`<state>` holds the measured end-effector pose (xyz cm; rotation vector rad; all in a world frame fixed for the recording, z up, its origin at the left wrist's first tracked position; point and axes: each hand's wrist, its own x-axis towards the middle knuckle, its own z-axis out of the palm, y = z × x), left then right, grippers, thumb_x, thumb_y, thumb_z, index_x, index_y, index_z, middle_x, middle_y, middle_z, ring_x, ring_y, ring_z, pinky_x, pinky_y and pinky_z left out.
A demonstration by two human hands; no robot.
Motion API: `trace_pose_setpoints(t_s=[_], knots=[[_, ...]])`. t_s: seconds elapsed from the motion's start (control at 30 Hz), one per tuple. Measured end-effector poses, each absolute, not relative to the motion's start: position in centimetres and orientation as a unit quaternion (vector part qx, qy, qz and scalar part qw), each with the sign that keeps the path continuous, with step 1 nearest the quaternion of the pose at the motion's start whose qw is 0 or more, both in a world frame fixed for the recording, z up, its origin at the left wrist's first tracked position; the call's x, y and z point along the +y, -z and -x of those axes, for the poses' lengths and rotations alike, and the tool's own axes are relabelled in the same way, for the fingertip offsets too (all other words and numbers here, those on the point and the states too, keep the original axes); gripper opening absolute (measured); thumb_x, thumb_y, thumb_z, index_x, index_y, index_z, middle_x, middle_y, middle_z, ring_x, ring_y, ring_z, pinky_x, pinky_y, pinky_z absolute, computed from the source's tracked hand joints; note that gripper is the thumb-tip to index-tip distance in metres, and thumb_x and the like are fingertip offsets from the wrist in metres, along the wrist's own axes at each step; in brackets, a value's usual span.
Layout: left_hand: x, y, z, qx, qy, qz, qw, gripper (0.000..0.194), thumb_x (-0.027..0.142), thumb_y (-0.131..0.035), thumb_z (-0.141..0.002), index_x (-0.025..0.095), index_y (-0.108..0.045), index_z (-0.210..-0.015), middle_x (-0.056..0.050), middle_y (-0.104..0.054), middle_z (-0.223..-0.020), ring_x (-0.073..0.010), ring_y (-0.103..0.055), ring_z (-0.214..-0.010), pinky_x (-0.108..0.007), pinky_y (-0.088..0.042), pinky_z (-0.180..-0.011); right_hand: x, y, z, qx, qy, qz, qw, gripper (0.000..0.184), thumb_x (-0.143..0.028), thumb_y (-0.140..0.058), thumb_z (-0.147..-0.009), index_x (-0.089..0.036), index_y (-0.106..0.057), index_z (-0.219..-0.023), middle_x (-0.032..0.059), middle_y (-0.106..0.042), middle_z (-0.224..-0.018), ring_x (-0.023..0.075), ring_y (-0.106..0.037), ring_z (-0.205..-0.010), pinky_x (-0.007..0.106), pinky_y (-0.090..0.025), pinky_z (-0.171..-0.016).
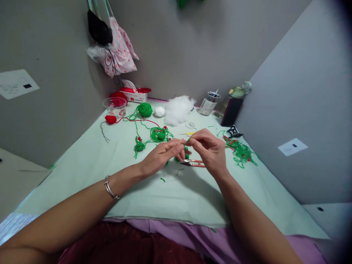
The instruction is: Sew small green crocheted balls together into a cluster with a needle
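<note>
With finished-looking green balls [139, 146] lying toward the worktop's [132, 198] far edge, the left hand [172, 150] and right hand [210, 150] pinch what seems green yarn [188, 140] above its middle, its stage unclear.

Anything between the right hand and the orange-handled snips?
Nothing visible. The right hand overlaps the handle end of the snips in this view. The green yarn piece sits by the blades, not in between. Height gap: can't tell from this one view.
</note>
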<state>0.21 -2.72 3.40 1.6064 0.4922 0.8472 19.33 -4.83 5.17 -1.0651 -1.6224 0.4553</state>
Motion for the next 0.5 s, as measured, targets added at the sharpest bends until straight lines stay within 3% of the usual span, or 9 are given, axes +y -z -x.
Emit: trace_pose_setpoints(t_s=[0.07,0.13,0.23,0.37,0.5], knots=[[-2.7,-3.0,-0.4,0.215,-0.338,-0.682,0.612,0.042,0.05,-0.046,-0.101,0.019,-0.07,-0.086,-0.007,-0.066,-0.087,-0.0185,-0.061,-0.082,-0.035,-0.047,-0.084,-4.9,-5.1,-19.3,-0.692,-0.171,0.442,0.544,0.014,-0.02,-0.067,-0.088,-0.022,-0.069,-0.074,0.0016,-0.064,-0.075,0.016,-0.056,-0.071,0.032,-0.044,-0.066],[-2.5,-2.6,-0.5,0.246,-0.337,-0.682,0.6,0.042,0.049,-0.046,-0.101,0.019,-0.074,-0.093,-0.004,-0.061,-0.074,-0.0176,-0.056,-0.075,-0.034,-0.046,-0.082,-4.9,-5.0,-19.4,-0.696,-0.146,0.436,0.551,0.014,-0.018,-0.066,-0.088,-0.023,-0.068,-0.075,0.0016,-0.064,-0.075,0.0165,-0.057,-0.072,0.032,-0.045,-0.067],[-2.1,-2.0,-0.6,0.279,-0.378,-0.65,0.598,0.041,0.049,-0.049,-0.1,0.019,-0.077,-0.101,-0.006,-0.064,-0.082,-0.019,-0.057,-0.082,-0.035,-0.046,-0.087,-5.1,-4.7,-19.2,-0.713,-0.078,0.432,0.548,0.015,-0.019,-0.064,-0.09,-0.024,-0.068,-0.077,0.003,-0.065,-0.076,0.0184,-0.059,-0.074,0.035,-0.048,-0.068],[-1.7,-1.6,-0.7,0.253,-0.42,-0.508,0.708,0.033,0.045,-0.063,-0.094,0.018,-0.078,-0.106,-0.009,-0.07,-0.101,-0.0179,-0.061,-0.096,-0.031,-0.048,-0.091,-5.4,-3.8,-18.2,-0.793,0.045,0.37,0.482,0.015,-0.014,-0.063,-0.091,-0.025,-0.071,-0.083,0.0047,-0.07,-0.081,0.0188,-0.061,-0.074,0.036,-0.051,-0.07],[-1.1,-1.7,-0.3,0.253,-0.437,-0.417,0.756,0.026,0.037,-0.074,-0.086,0.016,-0.079,-0.098,-0.008,-0.071,-0.098,-0.0135,-0.061,-0.089,-0.026,-0.049,-0.085,-5.5,-3.0,-17.6,-0.845,0.042,0.298,0.442,0.016,-0.013,-0.061,-0.094,-0.024,-0.073,-0.094,0.0061,-0.074,-0.088,0.0183,-0.064,-0.079,0.034,-0.053,-0.071]])
